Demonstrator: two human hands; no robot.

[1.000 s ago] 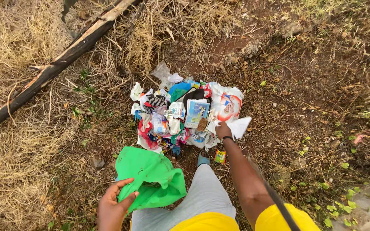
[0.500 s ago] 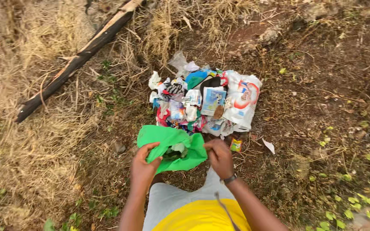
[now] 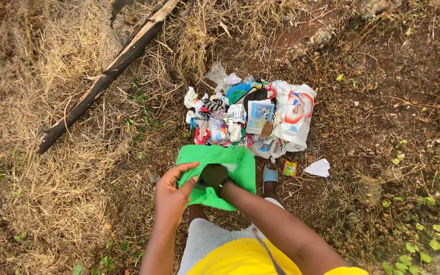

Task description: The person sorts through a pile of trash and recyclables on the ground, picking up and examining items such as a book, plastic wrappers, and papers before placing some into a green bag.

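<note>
- While the left hand (image 3: 173, 191) grips the near edge of the green bag (image 3: 232, 162) at lower centre of the frame, its thumb and forefinger pinch the fabric and the remaining fingers curl beneath.
- Right hand (image 3: 214, 176): inserted into the mouth of the green bag, with the fabric wrapped around it. Whether its fingers are spread, curled, or closed on anything cannot be told, because the bag's shadow hides them.
- Green bag: positioned at centre frame, just below the litter pile (image 3: 250, 119), with its far edge touching the nearest wrappers.
- Litter pile: a heap of plastic wrappers, sachets and a white printed bag (image 3: 295, 113), lying on bare soil slightly above centre.
- Small orange-green sachet (image 3: 290, 168): lies apart from the pile, just right of the blue sandal (image 3: 270, 174).
- White paper scrap (image 3: 319, 167): lies on the soil just right of the sachet.
- Charred branch (image 3: 108, 76): runs diagonally across the upper left of the frame, over dry grass (image 3: 42, 168).
- Grey shorts (image 3: 207, 244) and yellow shirt (image 3: 240, 262): visible at the bottom edge.
</note>
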